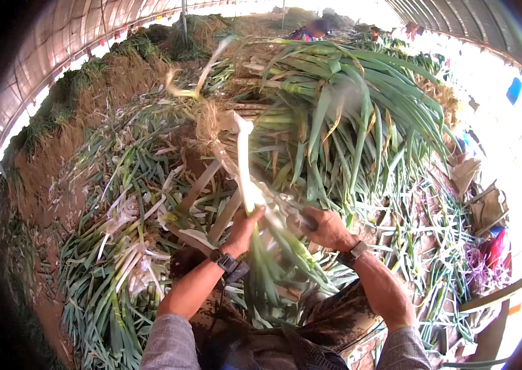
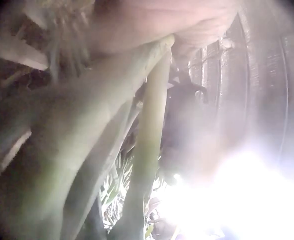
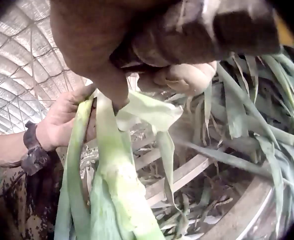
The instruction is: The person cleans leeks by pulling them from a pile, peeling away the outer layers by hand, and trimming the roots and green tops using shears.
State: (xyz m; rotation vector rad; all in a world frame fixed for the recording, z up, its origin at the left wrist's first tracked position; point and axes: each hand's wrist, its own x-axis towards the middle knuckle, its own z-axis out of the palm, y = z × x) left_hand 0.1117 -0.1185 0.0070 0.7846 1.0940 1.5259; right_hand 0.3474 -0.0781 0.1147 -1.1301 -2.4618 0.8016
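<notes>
A leek with a white stalk (image 1: 244, 154) stands root end up, its green leaves (image 1: 267, 271) hanging between the legs. The left hand (image 1: 244, 233) grips it at mid-length; that hand (image 3: 67, 117) also shows behind the leek (image 3: 112, 150) in the right wrist view. Curled round a dark, wrapped handle (image 3: 197, 32) is the right hand (image 1: 330, 231), its thumb against a loose pale outer layer (image 3: 147, 107) of the leek. What the handle belongs to is unclear. In the blurred left wrist view, part of the left hand (image 2: 172, 20) lies above a pale stalk (image 2: 152, 110).
A large pile of leeks (image 1: 359, 105) lies ahead. Leaf scraps (image 1: 125, 246) and trimmed leeks are heaped at the left, with wooden slats (image 1: 224, 216) just beyond the hands. A person (image 1: 316, 29) is at the back. Red and purple netting (image 1: 495, 259) lies at the right.
</notes>
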